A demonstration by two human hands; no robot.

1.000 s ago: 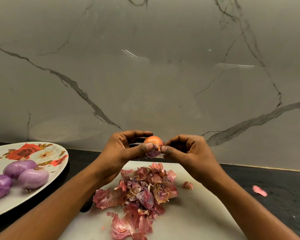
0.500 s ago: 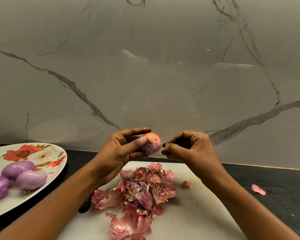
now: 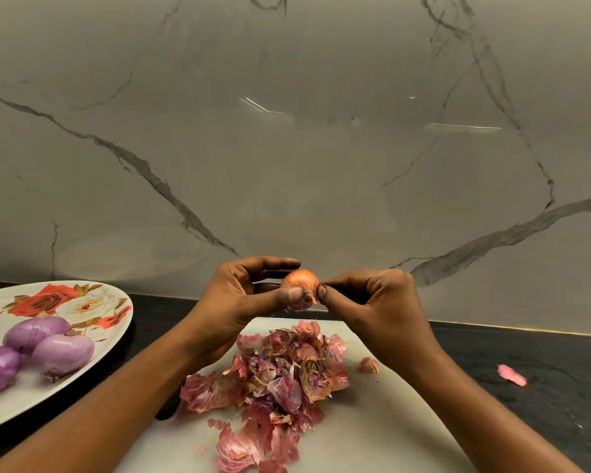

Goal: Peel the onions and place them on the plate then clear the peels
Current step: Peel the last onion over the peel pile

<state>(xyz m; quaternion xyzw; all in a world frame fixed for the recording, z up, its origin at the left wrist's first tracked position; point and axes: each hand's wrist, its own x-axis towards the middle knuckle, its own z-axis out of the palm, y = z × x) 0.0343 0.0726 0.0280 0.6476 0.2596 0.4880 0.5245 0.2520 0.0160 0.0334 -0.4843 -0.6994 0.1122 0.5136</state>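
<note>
Left hand grips small orange-skinned onion, root end facing right; right hand right beside it pinches loose skin there.

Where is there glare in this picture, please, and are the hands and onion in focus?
Head view: thin white light streaks glare on the glossy grey veined marble wall; head view: the left hand, the right hand and the small orange-skinned onion they hold look sharp; head view: lighting is dim and warm.
</note>
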